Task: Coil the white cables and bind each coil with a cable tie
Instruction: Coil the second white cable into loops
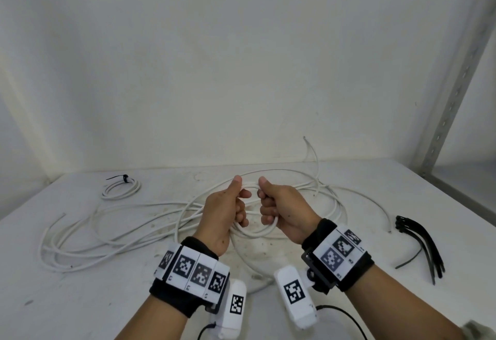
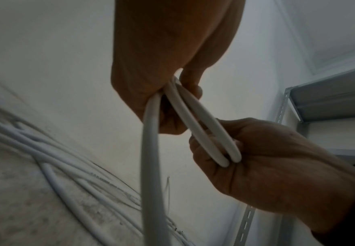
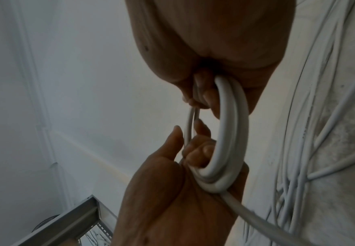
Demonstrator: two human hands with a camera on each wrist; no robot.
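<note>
small white cable coil [image 1: 264, 228] held up, loose cables [image 1: 112, 235] sprawled on table

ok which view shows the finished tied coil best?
Head view: the tied coil lies whole at the table's far left, a black cable tie round its far edge. Neither wrist view shows it; they show only both hands gripping the new coil.

A smooth, matt white sheath, probably plastic, is being shown on the cable [image 3: 231, 126]; the table [image 1: 80, 299] is looking matt and scuffed, the shelf upright [image 1: 456, 84] perforated grey metal.
</note>
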